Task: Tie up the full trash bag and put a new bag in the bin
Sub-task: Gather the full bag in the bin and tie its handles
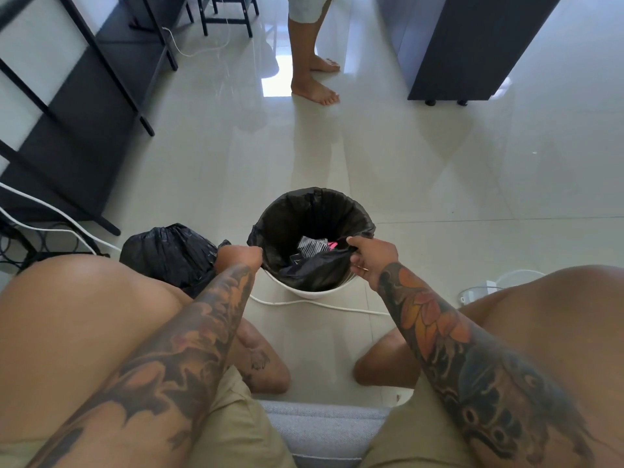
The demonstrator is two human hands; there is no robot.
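The white bin (312,292) stands on the floor between the seated person's knees, lined with a black bag (304,214) holding some rubbish. The left hand (238,256) and right hand (371,256) each pinch its near rim, pulling it inward. Left of the bin lies another black bag (169,251); whether tied, I cannot tell. Tying and relining seem still ahead

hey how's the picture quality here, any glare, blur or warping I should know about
Head view: bright window glare on the glossy floor near the standing person's feet; wide-angle warping bends the shelf frame and swells the knees; both hands, left and right, and the bin look reasonably sharp.
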